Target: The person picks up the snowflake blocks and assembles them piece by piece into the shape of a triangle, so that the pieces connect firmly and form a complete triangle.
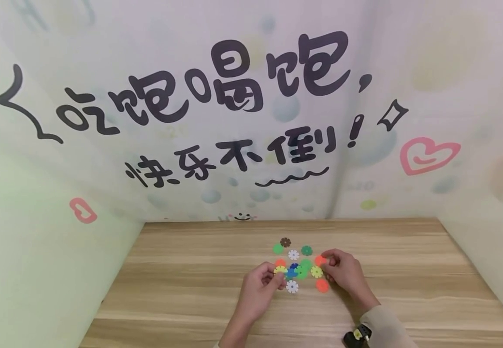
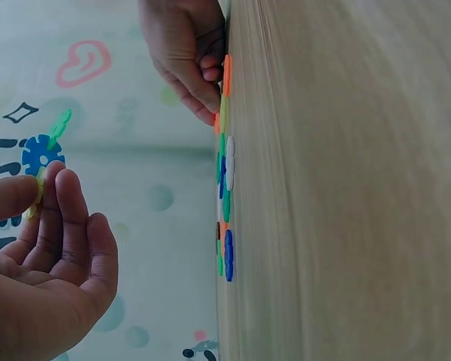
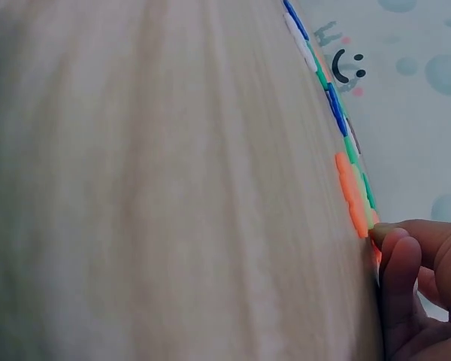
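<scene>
My left hand (image 1: 257, 290) pinches a yellow notched plastic disc (image 1: 280, 271) between thumb and forefinger. Joined to it are a blue snowflake disc (image 2: 41, 156) and a green one (image 2: 60, 128), making a short chain raised off the table. On the other side, my right hand (image 1: 348, 275) is down at the tabletop, its fingertips at the edge of another yellow snowflake disc (image 1: 316, 271). An orange disc (image 1: 320, 260) lies partly under those fingers. In the right wrist view the thumb and forefinger (image 3: 406, 235) meet at the disc's rim.
Several loose discs surround the hands: brown (image 1: 285, 242), white (image 1: 293, 254), dark green (image 1: 306, 250) and orange (image 1: 322, 285). Beneath is a wooden table (image 1: 181, 290). A printed backdrop (image 1: 234, 193) rises behind it. A black wrist device (image 1: 356, 336) sits by the right sleeve.
</scene>
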Available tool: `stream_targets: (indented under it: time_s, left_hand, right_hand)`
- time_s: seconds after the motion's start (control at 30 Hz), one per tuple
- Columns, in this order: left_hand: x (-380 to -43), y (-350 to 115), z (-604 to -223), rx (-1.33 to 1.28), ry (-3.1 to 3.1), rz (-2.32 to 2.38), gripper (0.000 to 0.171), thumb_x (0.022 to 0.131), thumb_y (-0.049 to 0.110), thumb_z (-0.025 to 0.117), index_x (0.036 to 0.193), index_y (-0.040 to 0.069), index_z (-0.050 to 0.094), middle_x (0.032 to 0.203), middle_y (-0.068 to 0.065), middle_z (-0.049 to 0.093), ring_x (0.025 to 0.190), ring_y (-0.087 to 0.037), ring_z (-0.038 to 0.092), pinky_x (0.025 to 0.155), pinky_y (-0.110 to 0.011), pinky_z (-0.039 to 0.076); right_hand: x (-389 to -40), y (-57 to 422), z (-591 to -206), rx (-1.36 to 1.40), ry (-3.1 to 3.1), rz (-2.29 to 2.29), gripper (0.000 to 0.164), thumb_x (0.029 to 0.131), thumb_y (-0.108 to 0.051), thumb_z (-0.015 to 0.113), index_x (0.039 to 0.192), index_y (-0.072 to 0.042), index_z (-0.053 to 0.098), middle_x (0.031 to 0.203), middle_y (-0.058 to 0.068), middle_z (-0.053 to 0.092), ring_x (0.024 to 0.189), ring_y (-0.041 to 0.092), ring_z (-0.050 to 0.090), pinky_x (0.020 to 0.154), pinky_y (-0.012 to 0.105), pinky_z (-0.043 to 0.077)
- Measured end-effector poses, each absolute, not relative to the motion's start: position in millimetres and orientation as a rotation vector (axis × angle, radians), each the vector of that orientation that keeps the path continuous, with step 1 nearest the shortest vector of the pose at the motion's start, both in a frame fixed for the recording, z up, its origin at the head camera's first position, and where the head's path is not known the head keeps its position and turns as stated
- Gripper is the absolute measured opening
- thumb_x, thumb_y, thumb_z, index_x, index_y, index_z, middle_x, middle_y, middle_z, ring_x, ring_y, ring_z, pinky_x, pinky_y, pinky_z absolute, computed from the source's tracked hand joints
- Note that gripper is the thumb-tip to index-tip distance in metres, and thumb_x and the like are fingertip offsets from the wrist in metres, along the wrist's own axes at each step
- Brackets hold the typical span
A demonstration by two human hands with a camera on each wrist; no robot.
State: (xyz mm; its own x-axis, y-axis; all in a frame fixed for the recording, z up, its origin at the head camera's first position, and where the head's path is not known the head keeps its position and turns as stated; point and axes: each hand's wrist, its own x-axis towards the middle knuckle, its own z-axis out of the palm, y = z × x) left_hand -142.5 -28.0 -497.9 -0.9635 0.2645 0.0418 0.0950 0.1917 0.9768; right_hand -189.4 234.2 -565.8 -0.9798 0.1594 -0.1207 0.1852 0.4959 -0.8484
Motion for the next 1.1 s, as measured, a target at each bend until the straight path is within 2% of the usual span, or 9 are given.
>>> stream_targets:
  time_s: [0.23, 0.5, 0.7, 0.87, 0.97, 1.1]
  left_hand:
    - [-139.1, -27.5, -483.8, 0.37, 2.29, 1.933, 0.011, 0.098, 0.012, 0.063, 0.098, 0.002, 0.065, 0.087, -0.013, 0.07, 0.08, -0.022, 0.067, 0.07, -0.024, 0.056]
    - [-148.6, -29.3, -500.7, 0.386, 2.29, 1.938, 0.012, 0.098, 0.018, 0.065, 0.098, 0.006, 0.067, 0.085, -0.005, 0.07, 0.079, -0.018, 0.067, 0.072, -0.031, 0.058]
    - [-147.3, -31.0, -502.5, 0.393, 2.27, 1.95, 0.014, 0.096, 0.021, 0.067, 0.097, 0.007, 0.067, 0.085, -0.005, 0.07, 0.079, -0.018, 0.068, 0.076, -0.039, 0.059]
    - [-145.0, -31.1, -503.2, 0.393, 2.278, 1.938, 0.014, 0.097, 0.023, 0.067, 0.095, 0.01, 0.067, 0.084, -0.005, 0.071, 0.078, -0.017, 0.068, 0.076, -0.041, 0.059]
    - [-145.2, -30.7, -503.8, 0.376, 2.286, 1.931, 0.014, 0.097, 0.024, 0.066, 0.096, 0.01, 0.067, 0.084, -0.003, 0.07, 0.079, -0.016, 0.068, 0.076, -0.04, 0.059]
    - [-145.9, -30.1, -503.9, 0.34, 2.3, 1.903, 0.013, 0.098, 0.019, 0.064, 0.099, 0.006, 0.067, 0.085, -0.004, 0.07, 0.081, -0.02, 0.068, 0.074, -0.032, 0.058]
  right_hand:
    - [-189.8, 236.2, -562.1, 0.305, 2.686, -1.592, 0.026, 0.088, -0.006, 0.074, 0.108, -0.007, 0.057, 0.087, 0.008, 0.055, 0.063, 0.019, 0.057, 0.051, 0.026, 0.049]
    - [-191.0, 236.6, -560.4, 0.286, 2.701, -1.612, 0.025, 0.089, -0.006, 0.073, 0.105, -0.006, 0.055, 0.09, 0.009, 0.058, 0.063, 0.019, 0.058, 0.051, 0.026, 0.049]
    - [-187.5, 235.1, -561.7, 0.301, 2.633, -1.679, 0.022, 0.094, -0.006, 0.068, 0.113, -0.008, 0.058, 0.081, 0.009, 0.06, 0.065, 0.019, 0.06, 0.055, 0.026, 0.051]
    - [-180.1, 235.9, -560.1, 0.325, 2.501, -1.832, 0.026, 0.096, -0.005, 0.065, 0.122, -0.005, 0.061, 0.085, 0.01, 0.063, 0.069, 0.02, 0.062, 0.06, 0.025, 0.054]
    - [-175.5, 237.4, -558.0, 0.346, 2.358, -1.968, 0.028, 0.097, -0.005, 0.064, 0.124, -0.001, 0.061, 0.088, 0.012, 0.064, 0.072, 0.02, 0.063, 0.063, 0.026, 0.056]
    - [-169.4, 238.1, -555.2, 0.393, 2.208, -2.078, 0.03, 0.097, -0.004, 0.064, 0.126, 0.002, 0.059, 0.09, 0.013, 0.064, 0.075, 0.02, 0.063, 0.067, 0.028, 0.057]
